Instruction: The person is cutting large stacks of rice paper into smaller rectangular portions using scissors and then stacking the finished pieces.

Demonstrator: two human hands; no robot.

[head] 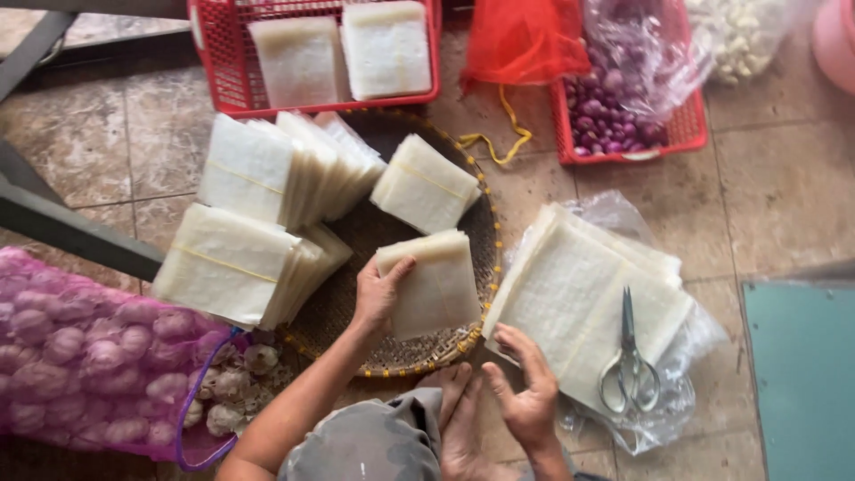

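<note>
Head view looks straight down on a round woven tray (463,343) resting on a tiled floor. At the tray's near side the left hand (378,294) grasps a square stack of wrappers (435,283), thumb lying across the stack's top left corner and the other fingers tucked beneath its left edge, so the stack sits tilted just above the tray. The right hand (525,392) is off the tray's right rim, fingers loosely spread and holding nothing, fingertips touching the near corner of a larger pile of sheets (583,303) spread on clear plastic. The wrappers are thin, pale, translucent and faintly grainy, cut square; several stacks are bound by a thin yellow band. Counting stacks on the tray besides the held one: one small stack (424,185) at its far side and two fanned groups (267,169) over its left half. One pair of metal scissors (629,361) lies on the large pile, right of the tray. Beyond the tray stand two red plastic baskets, one (223,71) holding two more stacks. Left of the tray lies one pink mesh sack of garlic (89,356)
</note>
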